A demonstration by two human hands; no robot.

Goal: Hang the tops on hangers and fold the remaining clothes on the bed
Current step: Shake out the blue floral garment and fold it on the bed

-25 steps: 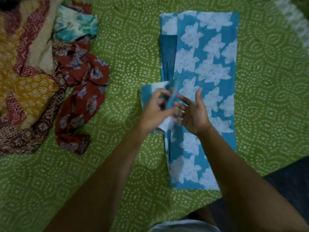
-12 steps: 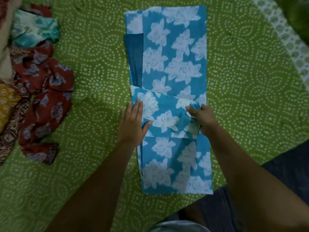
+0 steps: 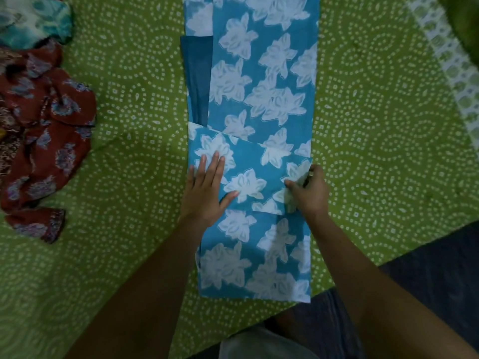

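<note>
Folding one blue garment (image 3: pixel 261 81), two hands

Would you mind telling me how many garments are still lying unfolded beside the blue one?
3 at least, at the left edge: a teal-and-white garment on top, a maroon floral garment below, a brown patterned garment partly cropped; others may be hidden.

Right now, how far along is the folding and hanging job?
Early. In hand: the blue floral garment lies in a long strip, a flap folded across it; the left hand presses that flap flat and the right hand pinches its edge. Left: the crumpled red printed garment and teal one. No hangers are in view.
</note>
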